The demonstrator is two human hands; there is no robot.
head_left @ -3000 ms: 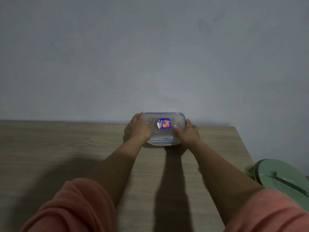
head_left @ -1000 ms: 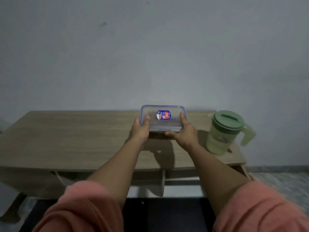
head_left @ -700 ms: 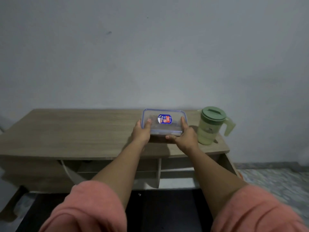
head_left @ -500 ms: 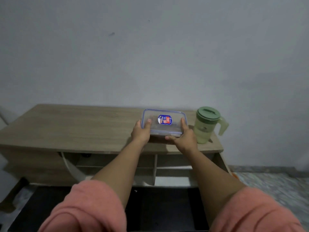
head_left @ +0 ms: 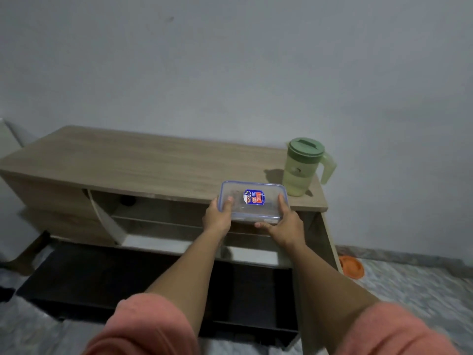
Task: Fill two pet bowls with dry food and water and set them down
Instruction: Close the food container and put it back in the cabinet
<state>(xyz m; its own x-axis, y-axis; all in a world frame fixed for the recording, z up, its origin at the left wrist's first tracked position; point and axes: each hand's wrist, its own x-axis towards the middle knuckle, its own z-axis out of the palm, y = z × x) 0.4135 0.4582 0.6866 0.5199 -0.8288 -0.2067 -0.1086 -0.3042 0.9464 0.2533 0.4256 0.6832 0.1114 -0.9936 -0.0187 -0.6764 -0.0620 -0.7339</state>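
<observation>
A clear rectangular food container (head_left: 253,201) with a blue-rimmed lid and a blue and red label is held off the table, in front of its front edge. My left hand (head_left: 217,219) grips its left end and my right hand (head_left: 284,224) grips its right end from below. Dark contents show dimly through the lid. A green lidded water pitcher (head_left: 302,167) stands upright on the table's right end. An orange pet bowl (head_left: 352,266) lies on the floor to the right of the table, partly hidden by the table's side.
The low wooden table (head_left: 143,162) stands against a grey wall, with open shelves (head_left: 163,226) under its top. A dark mat (head_left: 102,278) lies on the patterned floor in front of it.
The container has been lifted from the back of the tabletop and drawn toward me, past the front edge. The view has pulled back and tilted, bringing the pitcher, shelves, floor and orange bowl into sight.
</observation>
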